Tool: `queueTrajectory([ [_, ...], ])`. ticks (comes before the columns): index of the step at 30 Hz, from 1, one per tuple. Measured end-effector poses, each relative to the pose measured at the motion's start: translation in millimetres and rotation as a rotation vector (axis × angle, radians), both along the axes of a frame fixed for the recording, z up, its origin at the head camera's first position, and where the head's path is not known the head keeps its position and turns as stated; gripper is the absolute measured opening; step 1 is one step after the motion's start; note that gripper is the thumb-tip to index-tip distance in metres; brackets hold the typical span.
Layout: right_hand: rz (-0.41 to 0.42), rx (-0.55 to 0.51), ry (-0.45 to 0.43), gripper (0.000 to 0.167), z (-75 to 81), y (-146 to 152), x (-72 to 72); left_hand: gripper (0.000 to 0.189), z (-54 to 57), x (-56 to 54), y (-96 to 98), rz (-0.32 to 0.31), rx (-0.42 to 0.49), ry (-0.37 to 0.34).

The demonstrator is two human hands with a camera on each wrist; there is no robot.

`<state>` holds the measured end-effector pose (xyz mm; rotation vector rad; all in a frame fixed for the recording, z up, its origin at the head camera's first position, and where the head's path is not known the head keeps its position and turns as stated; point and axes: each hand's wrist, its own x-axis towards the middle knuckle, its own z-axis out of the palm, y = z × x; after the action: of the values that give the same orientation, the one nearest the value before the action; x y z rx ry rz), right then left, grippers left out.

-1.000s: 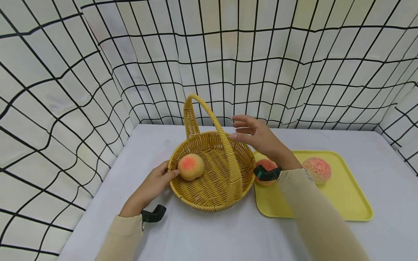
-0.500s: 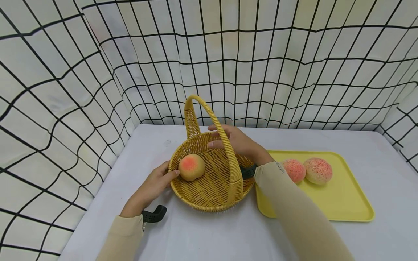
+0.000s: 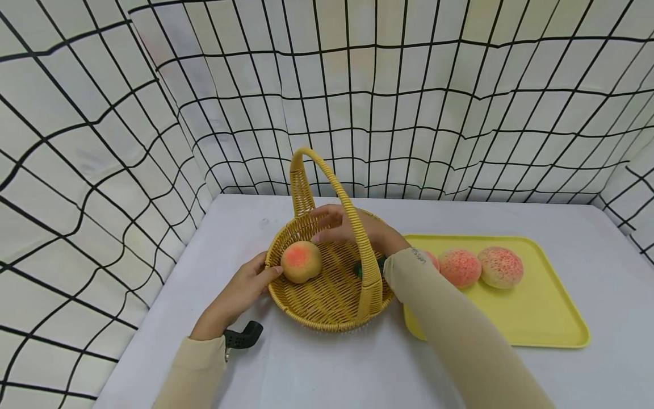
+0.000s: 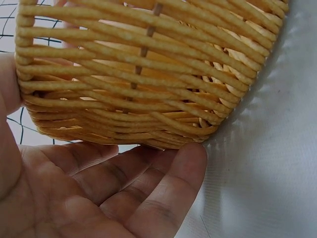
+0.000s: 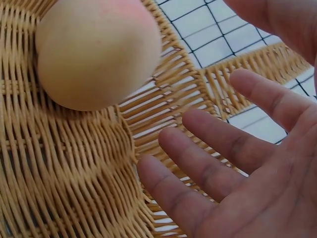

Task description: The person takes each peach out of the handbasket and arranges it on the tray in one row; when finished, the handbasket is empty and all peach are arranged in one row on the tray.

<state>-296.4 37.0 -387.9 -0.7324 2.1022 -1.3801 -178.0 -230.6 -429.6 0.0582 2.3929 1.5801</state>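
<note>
A yellow wicker basket with a tall arched handle stands on the table in the head view. Its left rim is held by my left hand, thumb over the edge; the left wrist view shows the fingers against the outside of the weave. A peach with a red blush rests inside, on the left. Under the handle reaches my right hand, fingers spread and holding nothing, just right of the peach. The right wrist view has its fingertips apart from the peach, over the basket's woven wall.
On the right lies a yellow tray bearing two speckled pink peaches and another pink one partly behind the right sleeve. Black netting over white cloth encloses the table's back and sides.
My right hand has moved left and down from the basket's right rim, under the handle, toward the peach. More of the tray's peaches now shows. My left hand stays on the rim.
</note>
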Motion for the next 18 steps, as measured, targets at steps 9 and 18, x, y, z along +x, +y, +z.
queueTrajectory([
  [9,0.109,0.085,0.062,0.069,-3.6,-19,-2.9,0.059,-0.4,-0.2,-0.8,0.001,-0.014,0.001],
  [18,0.139,0.100,-0.002,0.067,-11.1,-29,-1.2,0.058,-0.7,0.2,-0.5,0.002,-0.005,-0.005],
])
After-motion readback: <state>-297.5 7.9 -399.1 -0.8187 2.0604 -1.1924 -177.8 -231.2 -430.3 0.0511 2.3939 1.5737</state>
